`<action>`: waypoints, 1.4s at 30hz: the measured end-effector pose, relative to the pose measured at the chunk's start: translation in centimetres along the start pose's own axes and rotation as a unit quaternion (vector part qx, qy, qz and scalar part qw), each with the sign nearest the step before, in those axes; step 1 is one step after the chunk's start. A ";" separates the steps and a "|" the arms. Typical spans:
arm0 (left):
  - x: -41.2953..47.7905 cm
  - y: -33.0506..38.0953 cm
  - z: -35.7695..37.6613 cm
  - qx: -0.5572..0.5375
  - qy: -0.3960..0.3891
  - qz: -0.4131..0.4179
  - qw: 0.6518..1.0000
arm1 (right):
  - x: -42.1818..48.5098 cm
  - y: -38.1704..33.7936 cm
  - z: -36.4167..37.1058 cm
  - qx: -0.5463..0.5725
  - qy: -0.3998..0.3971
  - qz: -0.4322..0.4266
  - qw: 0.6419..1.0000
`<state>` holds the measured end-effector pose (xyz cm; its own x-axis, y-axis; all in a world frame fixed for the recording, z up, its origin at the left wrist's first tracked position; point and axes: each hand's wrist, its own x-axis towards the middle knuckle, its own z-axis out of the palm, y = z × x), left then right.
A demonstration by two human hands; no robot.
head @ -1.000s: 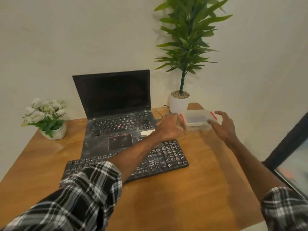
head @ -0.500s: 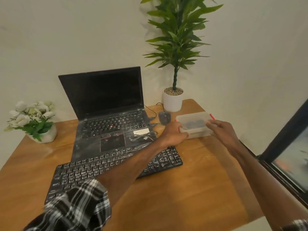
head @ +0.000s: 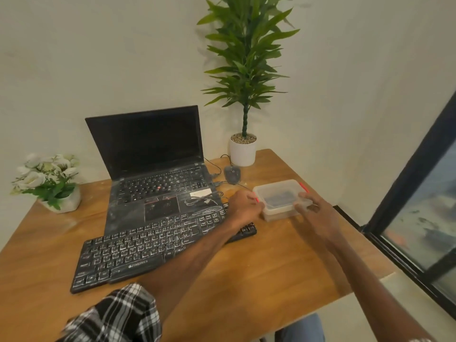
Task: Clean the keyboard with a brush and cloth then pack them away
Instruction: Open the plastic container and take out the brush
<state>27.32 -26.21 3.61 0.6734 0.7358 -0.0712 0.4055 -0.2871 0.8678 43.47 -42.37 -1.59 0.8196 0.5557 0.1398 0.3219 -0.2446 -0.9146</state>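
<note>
Both arms reach forward over the table [head: 246, 287], forearms bare, checked sleeves pushed up near the elbows. The left hand [head: 243, 206] crosses above the right end of the keyboard [head: 138, 250], knuckles up, fingers curled against the left edge of the box [head: 281, 198]. The right hand [head: 318, 215] comes in from the other side, thumb and fingers pinched on the box's near right corner. So the 2 hands hold the box between them, and it sits on the wood just right of the keyboard.

The box is a clear, rounded plastic rectangle with a lid and red clips at its 2 ends; something dark lies inside, too blurred to name. The keyboard is flat black plastic, its keys streaked with pale dust, lying at a slant in front of the open laptop [head: 153, 169], whose palm rest is dusty too. The table is smooth brown wood grain.
</note>
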 end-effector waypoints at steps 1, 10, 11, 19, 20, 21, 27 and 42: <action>0.5 0.0 0.0 -0.016 0.011 -0.020 1.000 | -0.3 0.1 0.2 0.004 0.011 -0.011 1.000; 2.6 -1.2 0.8 0.001 0.010 -0.064 0.998 | -0.4 0.7 0.2 0.057 0.014 -0.016 0.998; 2.3 -1.3 0.8 0.040 0.028 -0.032 0.998 | -0.4 0.7 0.0 0.075 0.001 -0.009 0.997; 2.1 -1.1 0.9 0.196 0.012 0.138 0.971 | 1.3 -1.6 -0.9 0.029 0.144 0.079 0.986; 2.1 -1.3 0.9 0.214 0.000 0.148 0.966 | 2.0 -1.5 -1.0 0.031 0.137 0.110 0.984; 2.0 -1.5 0.9 0.225 -0.006 0.160 0.961 | 2.5 -1.6 -1.1 0.052 0.132 0.144 0.979; 1.9 -1.5 0.7 0.247 -0.014 0.187 0.951 | 4.1 -1.2 -1.7 0.175 0.092 0.223 0.954; 2.2 -0.7 1.2 0.095 0.035 0.038 0.994 | 2.1 -2.4 -1.4 -0.151 0.056 0.027 0.987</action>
<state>29.25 -25.10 2.23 0.6648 0.7464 0.0310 0.4695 -0.4498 0.7598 45.07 -41.72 1.45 0.8810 0.4487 0.1503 0.3894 -0.5071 -0.7689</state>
